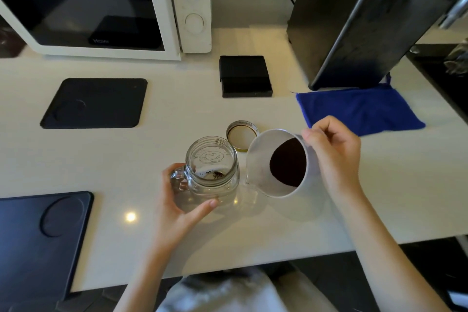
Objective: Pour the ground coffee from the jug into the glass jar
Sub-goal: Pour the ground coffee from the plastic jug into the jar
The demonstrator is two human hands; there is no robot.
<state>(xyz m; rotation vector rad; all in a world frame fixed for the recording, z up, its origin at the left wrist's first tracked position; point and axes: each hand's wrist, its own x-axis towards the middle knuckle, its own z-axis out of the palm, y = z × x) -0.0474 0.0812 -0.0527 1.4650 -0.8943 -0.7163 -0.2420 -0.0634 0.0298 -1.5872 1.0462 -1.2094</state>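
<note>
At far left, 2 dark mats (95,102) lie flat on the white counter (177,114), well apart from the work, 1 of them (38,240) reaching the near edge. The left hand (177,200) wraps the glass jar (212,172) by its handle side, fingers curled closed around the base. The jar stands upright, mouth up, with a few coffee specks inside. Just behind it lies the lid (241,134), inner side up. Just right of the jar, the jug (278,162) is tilted on its side, long axis running right to left, spout low and just beside the jar's rim; ground coffee (288,162) sits banked inside. The right hand (331,152) grips the jug's back, closed on it. Farther right a blue cloth (359,109) lies flat; open counter remains in front of both hands.
</note>
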